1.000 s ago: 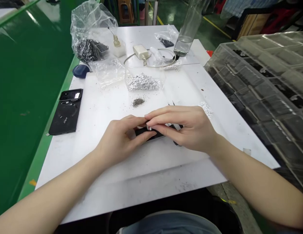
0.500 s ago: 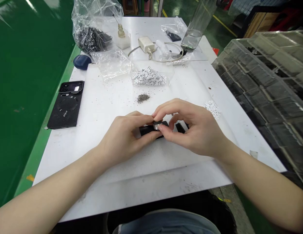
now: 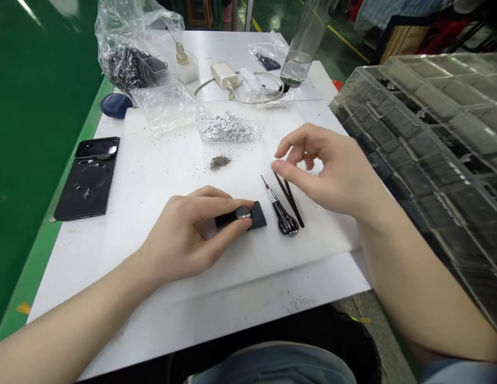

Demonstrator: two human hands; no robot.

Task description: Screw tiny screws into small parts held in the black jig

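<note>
Between the thumb and forefinger of my left hand [image 3: 196,226] is a small dark block [image 3: 243,212] with a light lower edge. It is held over a flat black pad [image 3: 259,215] on the white sheet. My right hand [image 3: 324,170] is raised to the right, fingers curved and thumb apart from them, with nothing visible between. Below its fingertips lie black tweezers [image 3: 293,202] and a small screwdriver [image 3: 283,216] with a bulbous black handle. Beyond the hands are a pile of tiny dark screws [image 3: 220,162] and a clear tray [image 3: 230,142] of small white parts.
A black phone [image 3: 86,178] lies at the left, near a dark blue object [image 3: 116,105]. Plastic bags [image 3: 132,58], a white adapter [image 3: 224,75] with cable and a clear liquid container [image 3: 298,66] stand behind. Stacked compartment boxes [image 3: 424,138] line the right.
My right hand has let go of the small block and moved up and right, uncovering the screwdriver and tweezers. My left hand still holds the block. The whole view has shifted slightly.
</note>
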